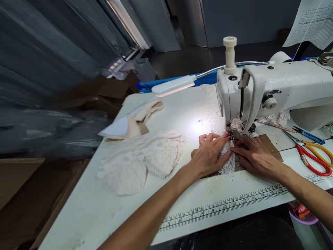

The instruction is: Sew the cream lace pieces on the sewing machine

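Observation:
White lace fabric (pixel 228 166) lies under the needle area of a white sewing machine (pixel 293 81). My left hand (pixel 209 152) rests flat on the lace just left of the presser foot, fingers spread. On the right side of the foot, my right hand (pixel 256 156) touches the lace edge with bent fingers, its thumb stretched toward the left hand. Both hands are close together, with a strip of lace between them. A small pink fabric rose (pixel 236 123) sits on the machine by the needle. The needle tip is hidden.
A pile of lace pieces (pixel 140 159) and folded padded pieces (pixel 130 125) lie left on the table (pixel 85 208). Red-handled scissors (pixel 309 161), yellow-handled scissors (pixel 321 152) and blue snips (pixel 309 134) lie at right. A lamp (pixel 174 86) reaches over the back. Cardboard boxes stand left.

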Available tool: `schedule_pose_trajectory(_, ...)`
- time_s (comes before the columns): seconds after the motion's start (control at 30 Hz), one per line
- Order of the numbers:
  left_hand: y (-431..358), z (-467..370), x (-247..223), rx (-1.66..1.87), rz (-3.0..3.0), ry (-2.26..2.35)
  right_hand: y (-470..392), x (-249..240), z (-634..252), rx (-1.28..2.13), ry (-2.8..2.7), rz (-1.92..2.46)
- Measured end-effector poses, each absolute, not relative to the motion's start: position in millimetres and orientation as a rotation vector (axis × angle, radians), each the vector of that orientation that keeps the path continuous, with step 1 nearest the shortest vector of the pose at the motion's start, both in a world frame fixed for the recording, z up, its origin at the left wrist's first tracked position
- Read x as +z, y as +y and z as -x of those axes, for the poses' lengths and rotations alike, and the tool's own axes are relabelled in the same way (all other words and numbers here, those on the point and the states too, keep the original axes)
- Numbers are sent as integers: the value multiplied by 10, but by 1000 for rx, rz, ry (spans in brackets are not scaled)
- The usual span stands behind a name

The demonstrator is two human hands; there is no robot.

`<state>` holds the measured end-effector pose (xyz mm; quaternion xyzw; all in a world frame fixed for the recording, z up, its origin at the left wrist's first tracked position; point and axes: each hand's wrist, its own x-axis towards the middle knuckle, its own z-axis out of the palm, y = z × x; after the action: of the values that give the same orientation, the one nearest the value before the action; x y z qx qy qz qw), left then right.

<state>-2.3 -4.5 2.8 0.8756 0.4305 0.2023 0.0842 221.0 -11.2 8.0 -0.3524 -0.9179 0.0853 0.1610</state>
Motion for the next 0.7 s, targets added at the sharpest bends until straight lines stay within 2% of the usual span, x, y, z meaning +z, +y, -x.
schedule_pose_trajectory(0.2, -80, -1, -9, 551, -2784, 1329, -83, 80, -2231, 238, -2617, 935)
schedule_pose_trajectory(0.47, -96, -23, 16, 876, -2995, 1080, -80, 82, -2223, 142, -2624, 920)
schedule_pose_trajectory(0.7, -78, 5, 41, 759, -2939, 1132, -100, 100, -2198, 193, -2646, 984)
